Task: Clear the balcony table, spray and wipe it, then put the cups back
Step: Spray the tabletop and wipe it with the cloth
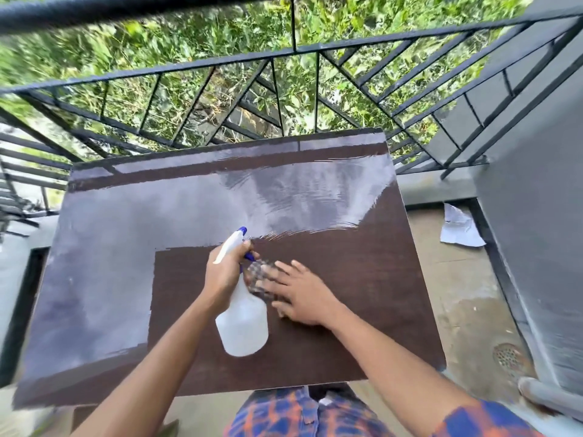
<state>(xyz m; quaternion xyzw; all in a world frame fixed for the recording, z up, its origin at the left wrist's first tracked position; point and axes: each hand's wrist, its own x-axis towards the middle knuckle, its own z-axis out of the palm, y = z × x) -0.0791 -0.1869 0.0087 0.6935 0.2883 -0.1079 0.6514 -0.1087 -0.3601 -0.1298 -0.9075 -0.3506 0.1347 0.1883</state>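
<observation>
A dark brown balcony table [362,272] fills the middle of the view, its top glossy and streaked with reflections. My left hand [225,272] grips the neck of a white spray bottle [243,326] with a blue nozzle, held over the table's near half. Beside it, my right hand [303,294] lies flat with fingers spread on a checkered cloth [260,274], pressing it to the tabletop. The cloth and fingers are motion-blurred. No cups are in view.
A black metal railing [284,55] runs behind the table, with green foliage beyond. A grey wall [536,184] stands on the right. A crumpled white paper [460,225] and a floor drain [508,356] lie on the concrete floor to the right.
</observation>
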